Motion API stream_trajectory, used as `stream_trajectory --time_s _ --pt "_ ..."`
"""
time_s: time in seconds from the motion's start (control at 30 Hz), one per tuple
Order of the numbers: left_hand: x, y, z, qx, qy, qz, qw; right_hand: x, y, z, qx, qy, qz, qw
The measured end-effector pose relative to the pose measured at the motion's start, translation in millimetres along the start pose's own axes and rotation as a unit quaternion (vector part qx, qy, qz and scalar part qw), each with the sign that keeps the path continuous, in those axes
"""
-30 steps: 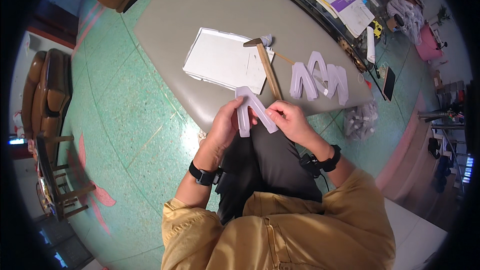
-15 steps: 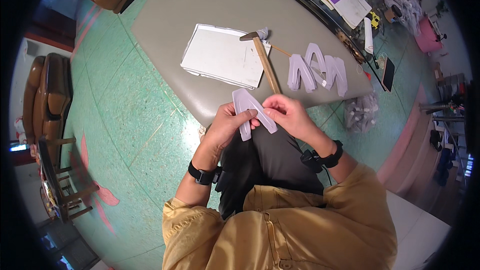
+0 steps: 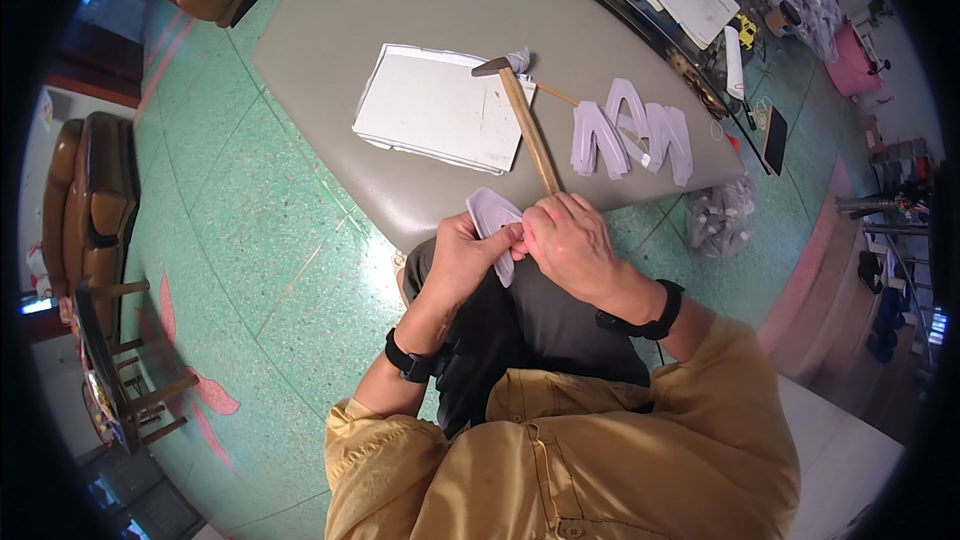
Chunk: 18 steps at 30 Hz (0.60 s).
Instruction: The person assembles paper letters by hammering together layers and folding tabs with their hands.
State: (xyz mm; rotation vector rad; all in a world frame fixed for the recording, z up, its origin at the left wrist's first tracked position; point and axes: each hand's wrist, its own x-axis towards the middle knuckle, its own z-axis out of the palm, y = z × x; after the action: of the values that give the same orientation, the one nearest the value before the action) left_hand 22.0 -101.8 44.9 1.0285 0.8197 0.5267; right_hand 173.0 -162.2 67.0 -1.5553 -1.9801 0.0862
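Over my knees I hold a pale lilac, A-shaped plastic piece [image 3: 486,204]. My left hand [image 3: 463,258] grips one leg of it, thumb on top. My right hand [image 3: 572,245] has its fingers closed at the other leg, covering most of that side; the fingertips of both hands meet near the middle. Just beyond my right hand is the wooden handle of a hammer [image 3: 527,130], whose head lies over a shallow white box lid [image 3: 430,105]. Several similar lilac pieces [image 3: 598,140] lie grouped on the grey padded surface [image 3: 400,0], to the right of the hammer.
A thin wooden stick [image 3: 556,94] lies between hammer and pieces. Papers [image 3: 690,0] and a dark phone [image 3: 774,140] are at the right. A clear bag of pieces [image 3: 720,215] sits below the padded edge. Brown leather seats [image 3: 105,190] and a wooden chair [image 3: 135,360] stand left.
My right hand has moved in and turned over the piece's right leg, fingers now closing round it and hiding it. My left hand keeps its hold, and the piece has tilted slightly.
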Motion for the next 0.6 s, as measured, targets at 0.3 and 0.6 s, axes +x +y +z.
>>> stream_trajectory --time_s 0.3,0.6 --pt "2 5 2 -0.059 0.096 -0.013 0.994 3 8 11 0.081 0.083 -0.018 0.993" --pt "2 6 -4 -0.173 0.024 -0.036 0.984 -12 15 12 0.525 -0.054 0.336 0.78"
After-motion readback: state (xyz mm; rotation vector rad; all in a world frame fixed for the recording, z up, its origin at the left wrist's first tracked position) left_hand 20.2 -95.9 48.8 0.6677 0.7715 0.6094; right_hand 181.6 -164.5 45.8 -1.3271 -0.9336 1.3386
